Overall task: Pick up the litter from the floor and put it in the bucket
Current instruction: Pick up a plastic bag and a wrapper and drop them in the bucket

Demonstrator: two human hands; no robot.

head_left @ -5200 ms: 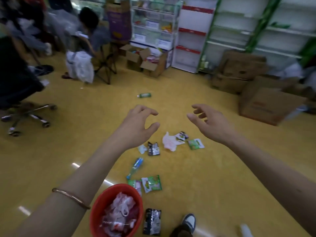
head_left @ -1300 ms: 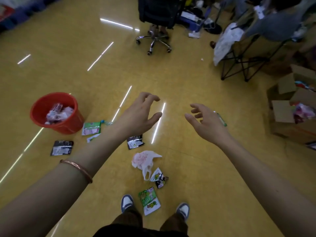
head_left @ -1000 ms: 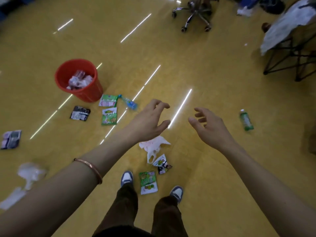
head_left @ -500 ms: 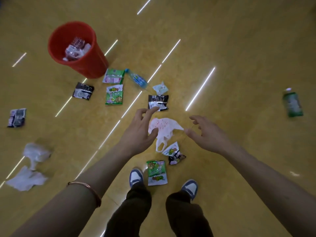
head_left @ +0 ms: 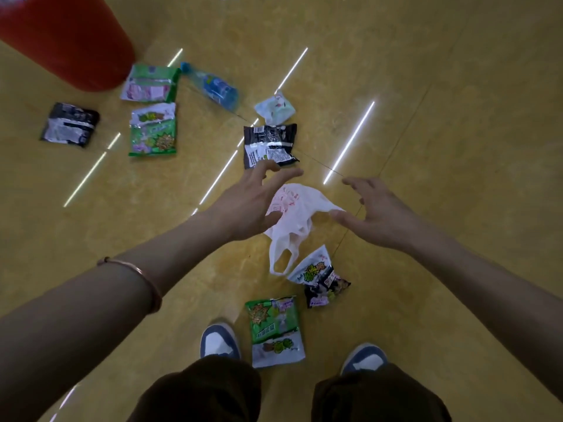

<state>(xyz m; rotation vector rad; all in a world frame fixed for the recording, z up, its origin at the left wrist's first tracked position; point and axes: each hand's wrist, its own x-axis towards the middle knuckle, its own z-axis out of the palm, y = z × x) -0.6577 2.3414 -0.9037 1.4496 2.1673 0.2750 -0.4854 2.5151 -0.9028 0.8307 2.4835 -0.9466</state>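
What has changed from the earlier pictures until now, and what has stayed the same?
The person has bent lower over the floor, so the litter looks nearer and the red bucket now sits at the upper left edge. Both hands came down to the white plastic bag: the left hand and right hand are open on either side of it, not yet holding it. The wrappers, bottle and bag lie where they were.
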